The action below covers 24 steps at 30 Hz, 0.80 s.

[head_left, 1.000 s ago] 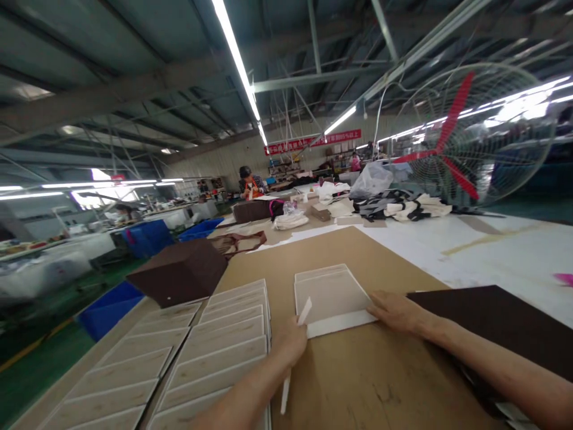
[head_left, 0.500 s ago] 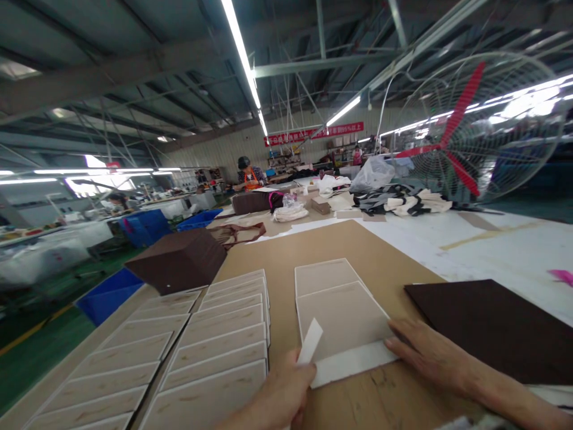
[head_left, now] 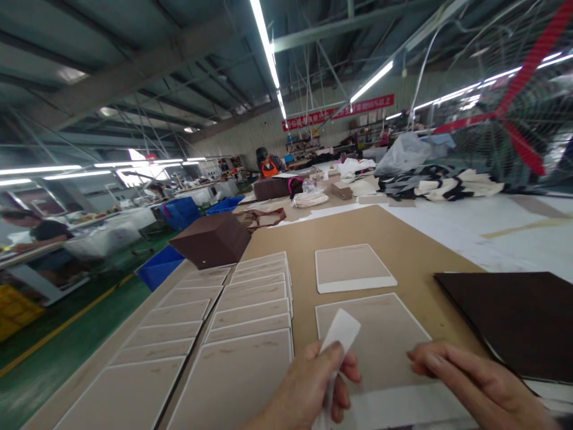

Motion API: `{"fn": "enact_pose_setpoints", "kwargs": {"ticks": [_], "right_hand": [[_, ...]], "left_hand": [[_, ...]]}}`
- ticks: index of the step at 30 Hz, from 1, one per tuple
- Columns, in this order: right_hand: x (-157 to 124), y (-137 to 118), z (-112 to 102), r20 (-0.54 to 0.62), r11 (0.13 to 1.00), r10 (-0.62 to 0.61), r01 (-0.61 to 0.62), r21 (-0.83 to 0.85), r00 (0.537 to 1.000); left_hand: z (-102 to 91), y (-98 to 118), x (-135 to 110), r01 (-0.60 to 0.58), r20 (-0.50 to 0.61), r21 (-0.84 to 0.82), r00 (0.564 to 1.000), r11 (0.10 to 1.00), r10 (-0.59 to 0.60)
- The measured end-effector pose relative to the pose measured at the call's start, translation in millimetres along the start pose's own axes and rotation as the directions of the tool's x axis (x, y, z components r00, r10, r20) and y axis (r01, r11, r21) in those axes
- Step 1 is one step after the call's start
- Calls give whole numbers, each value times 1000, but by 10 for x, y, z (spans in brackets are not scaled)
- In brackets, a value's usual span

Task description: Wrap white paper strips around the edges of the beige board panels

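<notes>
My left hand [head_left: 307, 382] is closed around a narrow white strip [head_left: 344, 328], which sticks up past the thumb and also shows below the fingers. Under both hands lies a beige panel [head_left: 380, 331] with thin white edges and a wide white band along its near side. Over the panel's right side is my right hand [head_left: 470, 379], fingers bent and tips pinched together; whatever may be between them is hidden. Farther back, a second beige panel [head_left: 344, 263] lies apart from the first, with a white band on its near edge.
Overlapping rows of beige panels [head_left: 250, 310] cover the table's left. A dark brown stack [head_left: 212, 239] stands behind them, and a dark sheet [head_left: 514, 316] lies at right. Fabric scraps [head_left: 447, 182] and a large fan [head_left: 505, 113] are farther back. A person [head_left: 268, 164] works beyond.
The near panel, which overlapped the far one, now lies apart from it, closer to me. My right hand has lifted from the panel's edge and curled. The view has swung left.
</notes>
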State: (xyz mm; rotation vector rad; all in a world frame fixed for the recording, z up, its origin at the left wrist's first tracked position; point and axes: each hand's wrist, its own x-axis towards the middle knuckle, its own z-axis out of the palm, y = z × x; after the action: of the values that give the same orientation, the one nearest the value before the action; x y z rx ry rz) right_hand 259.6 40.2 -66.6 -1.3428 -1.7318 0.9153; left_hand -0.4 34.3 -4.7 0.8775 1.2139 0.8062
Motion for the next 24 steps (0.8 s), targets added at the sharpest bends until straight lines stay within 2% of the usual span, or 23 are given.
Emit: {"fn": "enact_pose_setpoints", "kwargs": {"ticks": [4, 6, 8, 10, 12, 16, 19, 22, 24], "right_hand": [[160, -452, 335, 1, 940, 68, -64, 334, 998], [220, -539, 466, 25, 876, 107, -107, 470, 994], [265, -553, 537, 51, 828, 161, -163, 537, 986], [298, -535, 542, 75, 809, 190, -199, 553, 979], [318, -527, 494, 95, 826, 178, -201, 527, 979], [322, -594, 370, 76, 926, 63, -87, 368, 995], [311, -630, 350, 104, 948, 4, -37, 317, 995], [314, -584, 383, 156, 928, 19, -76, 365, 988], [304, -553, 390, 91, 903, 65, -97, 419, 994]], "left_hand": [[208, -40, 78, -28, -8, -71, 1000, 997, 28], [267, -88, 101, -30, -5, -96, 1000, 995, 30], [299, -136, 117, -34, 12, -117, 999, 993, 36], [313, -173, 127, -25, 52, -137, 998, 990, 32], [315, -193, 132, -8, 96, -153, 995, 988, 23], [307, -213, 140, -1, 139, -152, 990, 988, 22], [300, -246, 151, -27, 139, -134, 989, 991, 46], [291, -271, 171, -36, 105, -145, 993, 989, 52], [283, -256, 191, -58, 34, -154, 997, 986, 64]]}}
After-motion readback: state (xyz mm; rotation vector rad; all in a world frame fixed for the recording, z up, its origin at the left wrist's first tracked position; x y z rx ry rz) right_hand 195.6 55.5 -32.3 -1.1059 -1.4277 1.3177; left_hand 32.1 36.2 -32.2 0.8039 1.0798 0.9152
